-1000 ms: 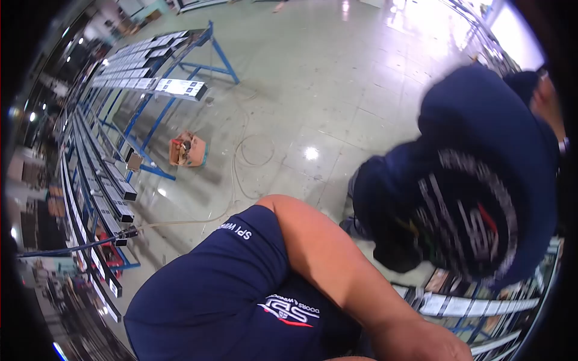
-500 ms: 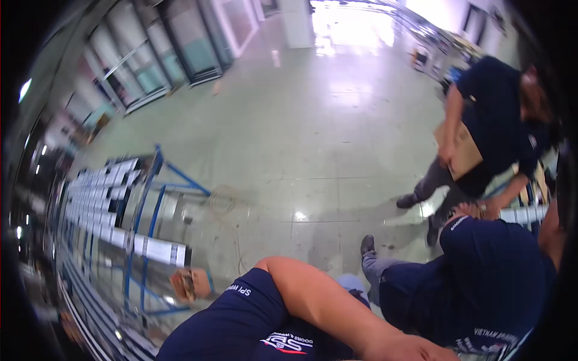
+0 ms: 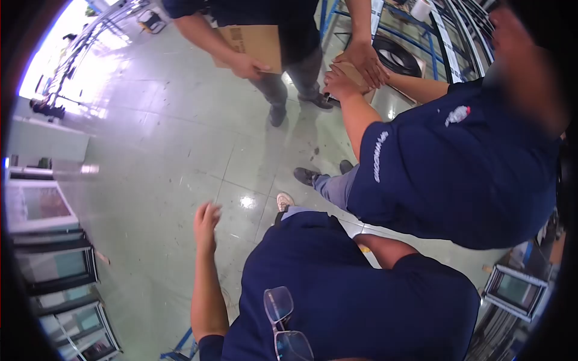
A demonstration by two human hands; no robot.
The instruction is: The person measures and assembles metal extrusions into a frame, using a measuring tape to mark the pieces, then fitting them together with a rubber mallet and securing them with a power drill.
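Observation:
My left hand (image 3: 206, 225) hangs over the floor at the left of my body, fingers loosely curled and a little blurred, with nothing seen in them. My right forearm (image 3: 385, 248) bends in beside my waist; the right hand is hidden. A pair of glasses (image 3: 283, 322) hangs on the front of my navy shirt (image 3: 355, 295). Ahead, a co-worker's hand (image 3: 247, 66) holds a flat cardboard piece (image 3: 259, 45) against the body. That person's other hand (image 3: 364, 59) meets a second co-worker's hands (image 3: 342, 83) at another brown cardboard piece (image 3: 355, 73).
The second co-worker (image 3: 445, 168) stands close on my right. Behind them are a blue rack (image 3: 430, 48), a black coil (image 3: 394, 55) and a white roll (image 3: 420, 9). Framed window panels (image 3: 54, 265) stand at the left, and another framed panel (image 3: 515, 292) at the lower right.
My view has swung to the right, so both co-workers now appear more central. My left hand has come into view; the arm earlier stretched across the bottom is no longer so.

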